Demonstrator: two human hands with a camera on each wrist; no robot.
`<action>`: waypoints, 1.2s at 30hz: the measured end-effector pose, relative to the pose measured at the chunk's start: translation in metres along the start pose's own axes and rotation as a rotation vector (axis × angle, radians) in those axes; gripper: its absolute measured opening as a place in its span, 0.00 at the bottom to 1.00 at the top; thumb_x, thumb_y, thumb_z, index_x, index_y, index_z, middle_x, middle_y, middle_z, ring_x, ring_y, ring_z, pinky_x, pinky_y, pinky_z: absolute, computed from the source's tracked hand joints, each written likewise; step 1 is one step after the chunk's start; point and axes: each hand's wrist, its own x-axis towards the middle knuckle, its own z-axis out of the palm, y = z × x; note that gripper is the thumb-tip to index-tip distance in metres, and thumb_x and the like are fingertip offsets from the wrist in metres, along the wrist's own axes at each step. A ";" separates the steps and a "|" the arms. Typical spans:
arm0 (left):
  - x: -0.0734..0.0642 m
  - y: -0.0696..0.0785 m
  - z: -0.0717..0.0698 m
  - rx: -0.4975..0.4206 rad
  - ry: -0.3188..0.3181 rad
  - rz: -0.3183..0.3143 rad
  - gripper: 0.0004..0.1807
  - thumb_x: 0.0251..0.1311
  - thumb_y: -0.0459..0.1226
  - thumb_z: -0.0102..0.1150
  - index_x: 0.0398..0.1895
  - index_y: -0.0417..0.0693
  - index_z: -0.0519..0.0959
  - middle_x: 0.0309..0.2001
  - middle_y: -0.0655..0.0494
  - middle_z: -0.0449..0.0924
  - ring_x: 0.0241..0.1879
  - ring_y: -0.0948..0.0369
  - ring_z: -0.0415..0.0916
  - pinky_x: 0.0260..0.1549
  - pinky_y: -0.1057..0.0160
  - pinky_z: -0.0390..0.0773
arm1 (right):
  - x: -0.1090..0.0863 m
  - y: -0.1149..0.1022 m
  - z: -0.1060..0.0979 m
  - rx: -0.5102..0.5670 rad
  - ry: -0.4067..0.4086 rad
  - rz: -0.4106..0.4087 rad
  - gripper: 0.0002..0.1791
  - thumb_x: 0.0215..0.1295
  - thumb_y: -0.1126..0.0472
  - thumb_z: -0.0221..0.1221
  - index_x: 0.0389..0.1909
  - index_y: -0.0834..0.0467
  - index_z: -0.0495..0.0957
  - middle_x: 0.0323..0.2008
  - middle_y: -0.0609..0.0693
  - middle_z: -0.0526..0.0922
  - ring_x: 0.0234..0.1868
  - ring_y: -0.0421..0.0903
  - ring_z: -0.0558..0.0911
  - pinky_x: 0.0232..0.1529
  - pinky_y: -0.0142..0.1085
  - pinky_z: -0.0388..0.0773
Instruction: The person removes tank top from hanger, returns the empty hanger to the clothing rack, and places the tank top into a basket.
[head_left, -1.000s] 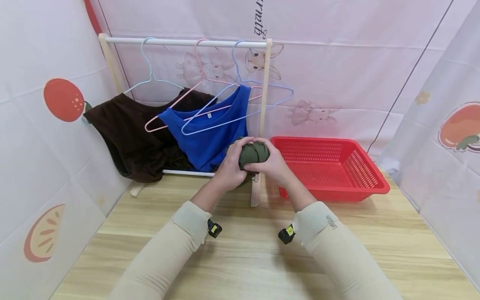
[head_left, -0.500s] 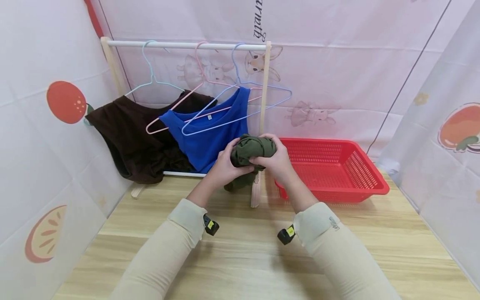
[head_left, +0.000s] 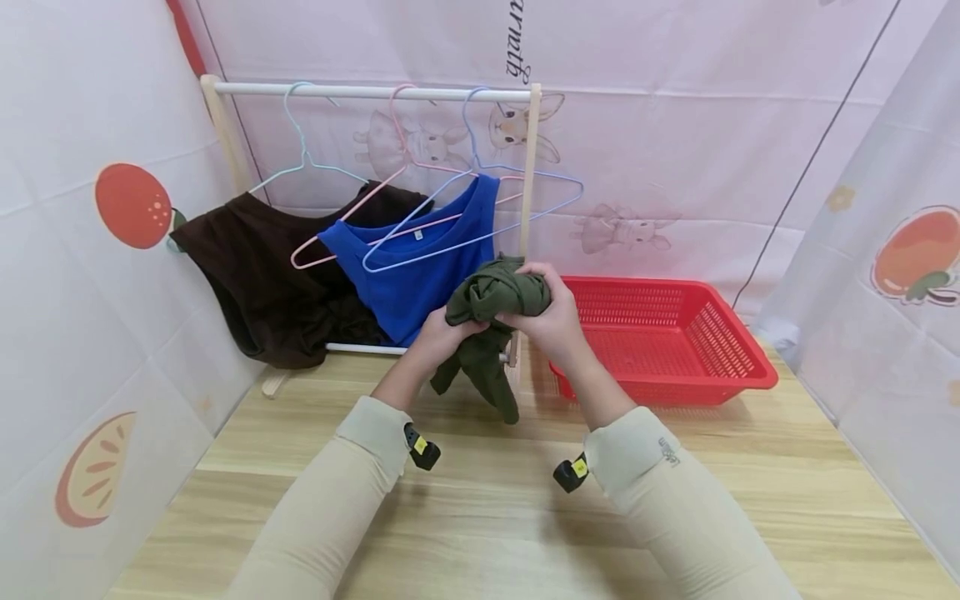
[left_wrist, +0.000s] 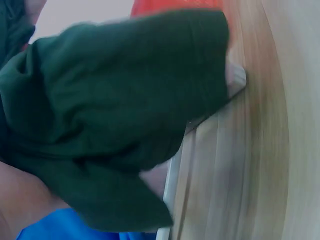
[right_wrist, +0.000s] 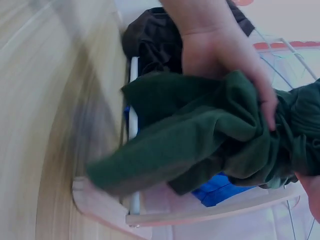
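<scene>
One garment (head_left: 498, 290), sleeved forearms (head_left: 318, 508) head-view only

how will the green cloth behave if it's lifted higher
The green cloth will probably flop: loose ends dangle below the left hand. Its soft folds, bunched at the right hand, may unfurl rather than hold shape.

1. The head view is bright and mostly clear, with soft light all over.
2. Soft gray shadows lie on the table (head_left: 480, 542) beside both sleeves (head_left: 333, 492), and a pale shine shows between them.
3. The left wrist view is duller, and the green cloth (left_wrist: 120, 85) looks dark and fuzzy.
4. The table's lines bend near that view's right edge.
5. In the right wrist view, the green cloth's loose end is smeary.
</scene>
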 end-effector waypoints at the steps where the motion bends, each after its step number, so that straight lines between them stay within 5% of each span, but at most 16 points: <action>1: 0.000 0.000 0.001 -0.054 -0.003 -0.020 0.34 0.58 0.49 0.64 0.68 0.54 0.69 0.62 0.52 0.75 0.59 0.52 0.73 0.61 0.50 0.71 | 0.000 0.003 0.001 -0.051 -0.001 -0.058 0.30 0.48 0.71 0.72 0.53 0.56 0.73 0.58 0.55 0.75 0.59 0.51 0.74 0.59 0.46 0.74; 6: -0.001 0.003 0.004 -0.283 -0.026 -0.065 0.32 0.65 0.42 0.50 0.73 0.59 0.60 0.68 0.53 0.66 0.63 0.52 0.66 0.63 0.51 0.65 | -0.002 0.013 0.006 -0.270 0.024 -0.352 0.25 0.49 0.72 0.72 0.49 0.59 0.75 0.58 0.57 0.75 0.62 0.54 0.74 0.65 0.47 0.70; 9: -0.003 0.005 0.004 -0.449 -0.066 -0.038 0.30 0.68 0.39 0.39 0.75 0.60 0.56 0.71 0.56 0.60 0.65 0.55 0.61 0.65 0.54 0.61 | -0.004 0.016 0.010 -0.413 0.029 -0.476 0.22 0.51 0.71 0.69 0.48 0.57 0.75 0.59 0.57 0.74 0.61 0.54 0.75 0.64 0.45 0.72; 13: -0.005 0.007 0.007 -0.702 -0.163 0.016 0.21 0.70 0.41 0.33 0.64 0.57 0.65 0.64 0.60 0.67 0.62 0.62 0.65 0.63 0.61 0.64 | -0.008 0.023 0.012 -0.589 0.025 -0.597 0.21 0.55 0.70 0.66 0.50 0.54 0.75 0.60 0.59 0.72 0.61 0.57 0.75 0.63 0.46 0.73; 16: -0.006 0.010 0.008 -0.776 -0.214 0.020 0.20 0.73 0.52 0.35 0.59 0.57 0.68 0.60 0.61 0.71 0.61 0.63 0.67 0.63 0.62 0.66 | -0.010 0.030 0.011 -0.694 0.020 -0.650 0.22 0.57 0.68 0.66 0.52 0.51 0.77 0.62 0.59 0.72 0.61 0.59 0.74 0.62 0.48 0.74; 20: -0.008 0.014 0.008 -0.750 -0.228 0.028 0.35 0.68 0.64 0.43 0.71 0.59 0.57 0.70 0.57 0.63 0.69 0.59 0.61 0.71 0.55 0.58 | -0.012 0.037 0.010 -0.840 -0.036 -0.733 0.27 0.56 0.68 0.67 0.57 0.47 0.78 0.64 0.59 0.70 0.63 0.59 0.72 0.61 0.50 0.74; 25: -0.010 0.014 0.009 -0.724 -0.162 0.039 0.44 0.59 0.61 0.60 0.73 0.62 0.50 0.72 0.53 0.59 0.70 0.53 0.61 0.69 0.48 0.61 | -0.013 0.042 0.012 -0.941 -0.126 -0.800 0.29 0.60 0.58 0.65 0.64 0.46 0.74 0.69 0.60 0.65 0.68 0.59 0.67 0.67 0.54 0.66; 30: -0.009 0.014 0.008 -0.677 -0.092 0.040 0.49 0.52 0.60 0.67 0.72 0.63 0.50 0.69 0.51 0.61 0.65 0.53 0.66 0.65 0.48 0.67 | -0.016 0.047 0.013 -0.900 -0.189 -0.751 0.29 0.64 0.48 0.54 0.67 0.49 0.72 0.73 0.59 0.61 0.71 0.60 0.62 0.69 0.58 0.59; 36: -0.008 0.014 0.008 -0.665 -0.069 0.029 0.38 0.63 0.52 0.61 0.71 0.65 0.52 0.67 0.53 0.63 0.63 0.55 0.68 0.62 0.51 0.71 | -0.019 0.047 0.015 -0.803 -0.176 -0.749 0.24 0.68 0.56 0.49 0.63 0.51 0.76 0.71 0.56 0.65 0.71 0.59 0.64 0.70 0.54 0.60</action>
